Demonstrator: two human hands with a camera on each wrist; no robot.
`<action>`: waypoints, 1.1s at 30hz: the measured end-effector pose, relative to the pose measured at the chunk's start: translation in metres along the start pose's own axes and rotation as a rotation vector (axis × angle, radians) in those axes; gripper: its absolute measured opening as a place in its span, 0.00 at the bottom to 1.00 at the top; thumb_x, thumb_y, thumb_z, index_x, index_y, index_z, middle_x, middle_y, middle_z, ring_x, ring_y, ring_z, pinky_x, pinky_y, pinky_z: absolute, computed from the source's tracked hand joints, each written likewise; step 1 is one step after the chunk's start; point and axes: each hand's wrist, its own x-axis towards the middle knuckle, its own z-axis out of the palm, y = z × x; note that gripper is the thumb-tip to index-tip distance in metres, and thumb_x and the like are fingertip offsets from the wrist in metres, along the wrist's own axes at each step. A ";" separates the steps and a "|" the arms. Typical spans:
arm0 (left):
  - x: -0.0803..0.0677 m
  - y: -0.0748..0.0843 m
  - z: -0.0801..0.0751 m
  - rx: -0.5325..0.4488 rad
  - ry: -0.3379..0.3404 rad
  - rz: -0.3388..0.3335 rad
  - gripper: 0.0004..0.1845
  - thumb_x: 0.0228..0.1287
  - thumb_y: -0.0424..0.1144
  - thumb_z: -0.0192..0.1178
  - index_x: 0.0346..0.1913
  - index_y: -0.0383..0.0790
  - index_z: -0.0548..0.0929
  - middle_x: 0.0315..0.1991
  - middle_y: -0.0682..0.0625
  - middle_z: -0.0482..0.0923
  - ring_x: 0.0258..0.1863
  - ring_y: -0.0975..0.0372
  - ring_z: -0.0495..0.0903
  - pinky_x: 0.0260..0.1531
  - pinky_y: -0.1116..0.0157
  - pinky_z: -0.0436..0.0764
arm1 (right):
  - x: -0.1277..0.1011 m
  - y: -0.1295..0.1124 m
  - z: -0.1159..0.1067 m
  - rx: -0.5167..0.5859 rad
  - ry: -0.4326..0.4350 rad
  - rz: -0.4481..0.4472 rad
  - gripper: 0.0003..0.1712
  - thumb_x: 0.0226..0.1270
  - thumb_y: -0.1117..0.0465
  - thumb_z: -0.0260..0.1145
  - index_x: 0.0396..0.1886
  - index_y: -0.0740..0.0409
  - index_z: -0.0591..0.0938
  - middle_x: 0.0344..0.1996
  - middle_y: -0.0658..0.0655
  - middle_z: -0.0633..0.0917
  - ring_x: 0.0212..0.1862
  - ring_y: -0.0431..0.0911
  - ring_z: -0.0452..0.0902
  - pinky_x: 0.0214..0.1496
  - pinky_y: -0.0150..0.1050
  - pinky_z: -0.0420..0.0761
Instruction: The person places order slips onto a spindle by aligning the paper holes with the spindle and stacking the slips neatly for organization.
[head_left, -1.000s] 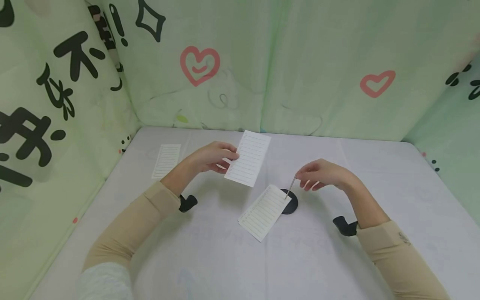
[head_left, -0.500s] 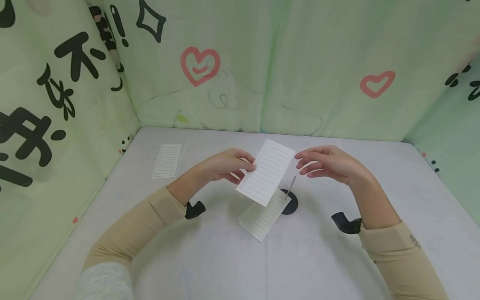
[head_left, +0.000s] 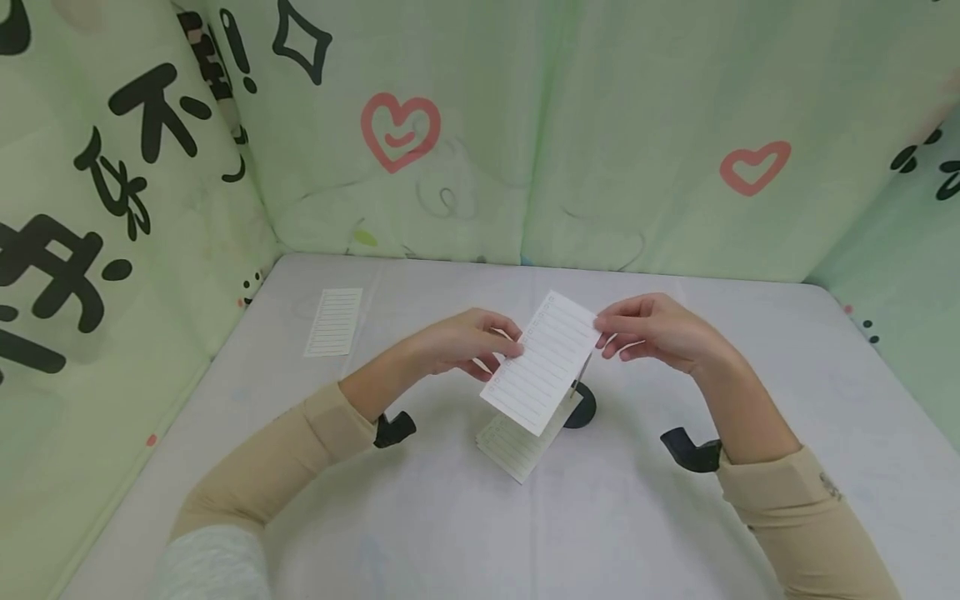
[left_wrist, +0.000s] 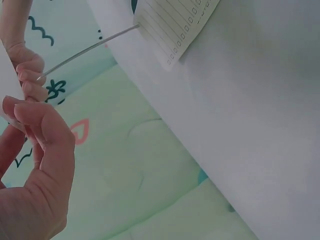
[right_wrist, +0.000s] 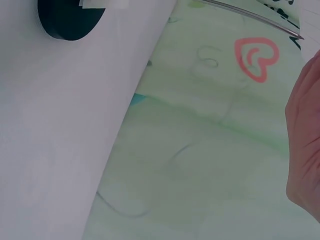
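Note:
A lined paper slip (head_left: 542, 360) is held up over a bill spike, tilted. My left hand (head_left: 467, 343) pinches its left edge between thumb and fingers. At the slip's right corner, my right hand (head_left: 660, 332) pinches the paper. Below stands the bill spike's round black base (head_left: 583, 408), with the thin metal spike (right_wrist: 255, 17) rising from it. Lined slips (head_left: 516, 450) are stuck low on the spike and lie partly hidden under the held slip. In the right wrist view the spike's pointed tip is close to the paper; whether it touches, I cannot tell.
Another lined slip (head_left: 333, 322) lies on the white table (head_left: 450, 517) at the back left. A pale green patterned curtain (head_left: 637, 125) hangs along the table's back and sides. A black wrist mount (head_left: 692, 452) sticks out from the right sleeve.
My left hand has brought the slip to the right and down over the spike. My right hand left the spike's tip, rose, and now grips the slip's right corner.

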 end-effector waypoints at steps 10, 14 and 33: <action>-0.008 -0.023 0.006 -0.071 -0.087 -0.008 0.11 0.62 0.36 0.57 0.46 0.35 0.77 0.36 0.48 0.81 0.29 0.59 0.78 0.31 0.66 0.79 | -0.001 0.001 0.005 -0.044 0.020 -0.010 0.14 0.63 0.60 0.62 0.41 0.69 0.78 0.26 0.53 0.82 0.27 0.43 0.79 0.30 0.32 0.78; -0.010 -0.036 0.007 -0.126 -0.120 0.011 0.11 0.61 0.34 0.58 0.45 0.32 0.77 0.34 0.48 0.81 0.27 0.60 0.77 0.29 0.68 0.78 | -0.002 0.003 0.005 -0.046 0.029 0.001 0.14 0.63 0.60 0.62 0.40 0.68 0.79 0.26 0.53 0.82 0.27 0.42 0.79 0.30 0.32 0.78; -0.015 -0.064 0.022 -0.082 -0.047 0.102 0.09 0.59 0.33 0.60 0.38 0.29 0.79 0.26 0.51 0.79 0.24 0.62 0.78 0.38 0.60 0.80 | -0.006 0.016 0.001 -0.023 -0.067 0.049 0.06 0.64 0.61 0.61 0.33 0.59 0.81 0.25 0.53 0.81 0.27 0.43 0.78 0.31 0.32 0.77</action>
